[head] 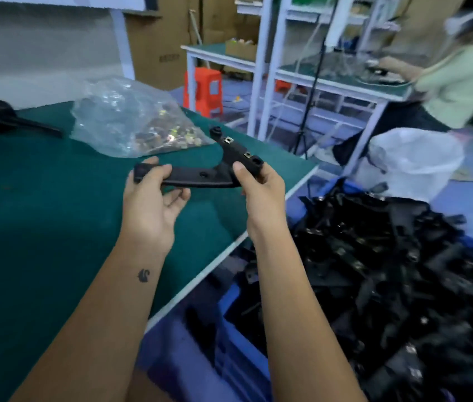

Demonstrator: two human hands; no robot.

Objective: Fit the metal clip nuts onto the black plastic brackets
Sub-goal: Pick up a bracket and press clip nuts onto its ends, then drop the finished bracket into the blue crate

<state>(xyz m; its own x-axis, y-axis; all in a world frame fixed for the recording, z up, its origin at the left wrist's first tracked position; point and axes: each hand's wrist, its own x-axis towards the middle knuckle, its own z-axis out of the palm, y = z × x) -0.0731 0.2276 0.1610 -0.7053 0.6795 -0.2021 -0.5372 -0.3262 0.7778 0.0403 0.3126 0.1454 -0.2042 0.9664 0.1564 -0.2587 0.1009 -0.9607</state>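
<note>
Both hands hold one black bracket point(200, 177).
Left hand point(149, 204) and right hand point(261, 192) fingers pinch its ends; check both clip nuts point(228, 140) sit flat.

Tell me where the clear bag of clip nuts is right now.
In the head view the clear bag lies on the green table, at its far side, just beyond the black bracket held in both hands.

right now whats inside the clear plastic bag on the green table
Small yellowish metal clip nuts show through the clear plastic bag; crinkles and glare hide the count.
</note>
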